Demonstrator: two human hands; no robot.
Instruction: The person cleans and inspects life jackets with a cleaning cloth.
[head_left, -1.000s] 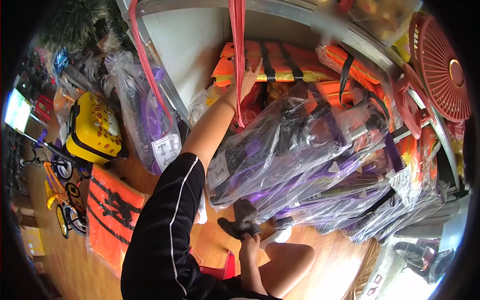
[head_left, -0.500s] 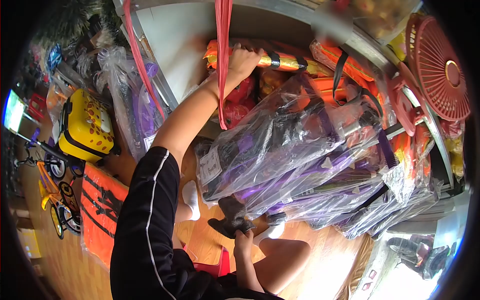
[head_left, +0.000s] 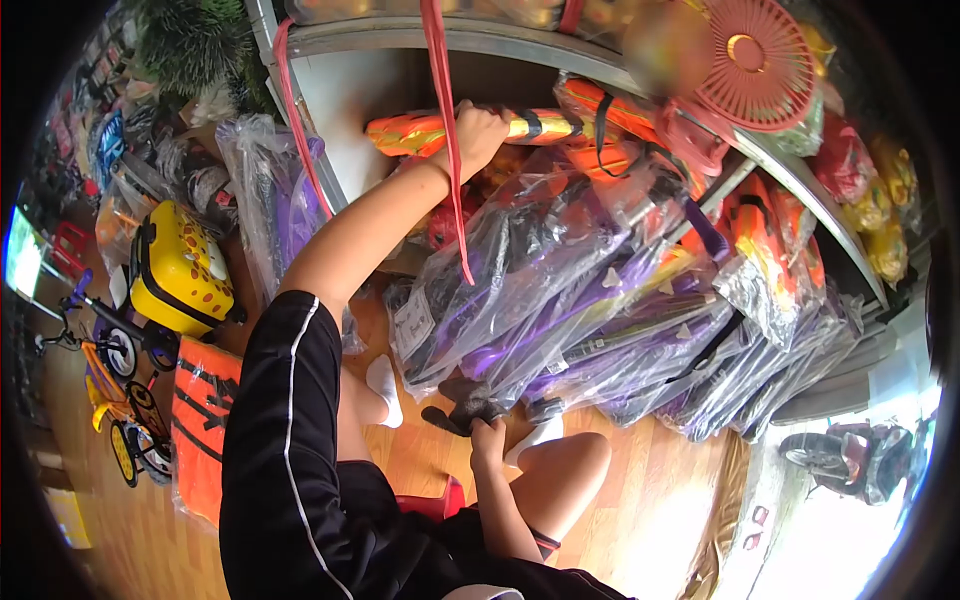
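Observation:
My left hand (head_left: 477, 137) reaches up to the shelf, its fingers curled over a folded orange life vest (head_left: 406, 134) with shiny yellow bands. The fingertips are hidden behind the vest. Low in the middle, my right hand (head_left: 488, 443) is closed on a dark grey cloth (head_left: 466, 402). That cloth lies against the lower end of several purple and black items in clear plastic (head_left: 560, 270), whose kind I cannot make out. More orange life vests (head_left: 620, 112) with black straps lie to the right of my left hand.
Red ribbons (head_left: 440, 90) hang in front of the shelf frame (head_left: 470, 38). A pink fan (head_left: 752, 65) stands upper right. At left are a yellow suitcase (head_left: 185, 268), a small orange bicycle (head_left: 110, 375) and an orange wrapped package (head_left: 200, 430). A red stool (head_left: 435, 500) is beneath me.
My view has shifted, so the fan and vests appear farther left. My left hand stays on the life vest. The dark cloth in my right hand now sits closer against the wrapped items.

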